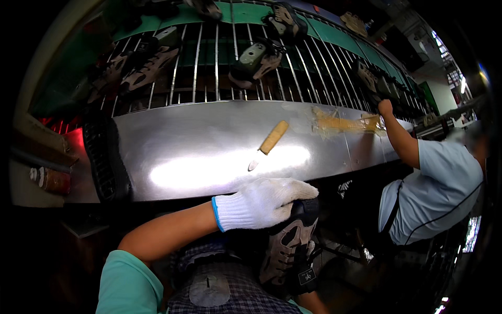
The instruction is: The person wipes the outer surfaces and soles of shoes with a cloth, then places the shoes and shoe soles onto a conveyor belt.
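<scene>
My left hand [267,201], in a white knit glove with a blue cuff, is closed over the dark toe of a beige and black lace-up shoe [286,251]. The shoe stands toe up in front of my lap, and a black tag hangs near its collar. Only a bit of my right forearm [312,302] shows below the shoe; the hand itself is hidden behind or inside it. A short-bladed knife [273,139] with a tan handle lies on the metal bench [204,123], beyond my left hand.
A black shoe sole [106,157] lies across the bench at left, beside a red can [54,180]. Behind the bench runs a rack of metal bars [216,63] carrying several shoes [254,60]. A co-worker [431,183] at right reaches toward the rack. Brown tape [342,124] covers part of the bench.
</scene>
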Action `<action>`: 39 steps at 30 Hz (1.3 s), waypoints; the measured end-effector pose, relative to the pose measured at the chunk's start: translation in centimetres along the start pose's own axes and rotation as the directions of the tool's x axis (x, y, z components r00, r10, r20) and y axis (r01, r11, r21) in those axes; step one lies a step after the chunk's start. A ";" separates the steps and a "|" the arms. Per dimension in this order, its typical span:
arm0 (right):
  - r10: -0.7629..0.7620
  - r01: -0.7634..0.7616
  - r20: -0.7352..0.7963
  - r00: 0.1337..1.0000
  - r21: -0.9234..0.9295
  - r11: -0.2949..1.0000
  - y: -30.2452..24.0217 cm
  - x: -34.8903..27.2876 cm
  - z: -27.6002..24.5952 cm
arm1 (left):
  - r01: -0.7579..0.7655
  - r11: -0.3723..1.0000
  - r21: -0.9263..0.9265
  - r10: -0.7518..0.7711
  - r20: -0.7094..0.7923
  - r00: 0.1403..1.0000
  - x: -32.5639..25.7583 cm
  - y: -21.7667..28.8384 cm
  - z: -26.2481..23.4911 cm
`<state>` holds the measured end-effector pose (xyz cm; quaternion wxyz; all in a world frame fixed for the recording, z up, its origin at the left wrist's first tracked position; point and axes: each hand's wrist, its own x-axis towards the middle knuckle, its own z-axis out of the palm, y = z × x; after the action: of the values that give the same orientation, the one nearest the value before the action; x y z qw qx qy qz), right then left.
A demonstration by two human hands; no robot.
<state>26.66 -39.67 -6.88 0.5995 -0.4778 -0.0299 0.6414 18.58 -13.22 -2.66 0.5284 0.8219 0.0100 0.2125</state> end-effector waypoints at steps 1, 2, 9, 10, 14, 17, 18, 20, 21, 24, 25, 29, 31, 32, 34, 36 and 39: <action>-0.003 0.003 -0.008 1.000 0.002 1.000 0.0 -0.4 0.0 | -0.016 1.000 0.025 0.016 0.002 1.000 0.1 0.0 0.3; -0.006 0.006 -0.015 1.000 0.008 1.000 0.2 -0.7 0.0 | -0.032 0.998 0.047 0.032 0.009 0.999 0.1 -0.1 0.8; -0.018 0.019 -0.047 0.999 0.029 0.999 0.8 -1.9 0.4 | -0.018 0.999 0.043 0.018 0.007 1.000 -1.3 1.2 2.9; -0.020 0.021 -0.046 0.999 0.028 0.999 0.9 -1.9 0.4 | 0.003 1.000 0.021 -0.004 0.012 1.000 -1.6 1.6 2.9; -0.021 0.021 -0.036 0.999 0.023 1.000 1.0 -1.6 0.7 | 0.086 0.973 -0.214 -0.084 0.018 0.996 -2.8 0.9 2.7; -0.026 0.027 -0.027 0.999 0.010 1.000 0.7 -0.8 0.9 | 0.317 0.860 -0.400 -0.273 0.163 0.948 -3.6 1.5 2.0; -0.026 0.027 -0.028 0.999 0.015 1.000 0.8 -0.9 0.9 | 0.311 0.867 -0.390 -0.268 0.163 0.950 -3.9 1.5 2.0; -0.024 0.024 -0.029 0.999 0.016 1.000 0.9 -1.1 1.1 | 0.302 0.877 -0.374 -0.259 0.164 0.952 -4.7 1.4 2.2; -0.025 0.025 -0.032 0.999 0.009 1.000 1.0 -1.3 1.1 | 0.288 0.878 -0.383 -0.248 0.150 0.957 -5.2 1.2 2.6; -0.022 0.023 -0.039 0.999 0.009 1.000 1.0 -1.5 1.4 | 0.264 0.880 -0.395 -0.234 0.121 0.965 -6.3 0.9 3.3; -0.022 0.023 -0.035 0.999 0.011 1.000 0.9 -1.4 1.6 | 0.270 0.879 -0.393 -0.243 0.119 0.963 -6.6 1.0 3.3; -0.024 0.025 -0.068 0.997 0.018 1.000 1.6 -2.5 1.7 | 0.342 0.849 -0.402 -0.281 0.204 0.938 -7.4 2.6 2.4; -0.024 0.027 -0.092 0.995 0.029 0.999 2.3 -3.8 1.7 | 0.315 0.887 -0.339 -0.259 0.200 0.945 -7.6 2.9 2.4; -0.026 0.029 -0.094 0.995 0.027 0.999 2.3 -4.1 1.8 | 0.275 0.901 -0.336 -0.232 0.163 0.959 -8.0 2.7 2.9; -0.022 0.025 -0.101 0.995 0.027 0.999 2.7 -4.7 1.9 | 0.242 0.910 -0.336 -0.225 0.089 0.970 -8.7 2.9 3.7; -0.024 0.027 -0.102 0.994 0.024 0.999 2.7 -4.7 2.2 | 0.203 0.917 -0.345 -0.220 -0.011 0.975 -9.6 2.8 5.4; -0.028 0.029 -0.098 0.995 0.016 0.999 2.3 -3.8 2.5 | 0.129 0.917 -0.378 -0.198 -0.152 0.968 -11.2 3.1 8.3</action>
<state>22.68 -42.00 -4.73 0.6135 -0.5028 -0.0018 0.6089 10.77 -24.48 -6.64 0.6844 0.6820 0.0890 0.2420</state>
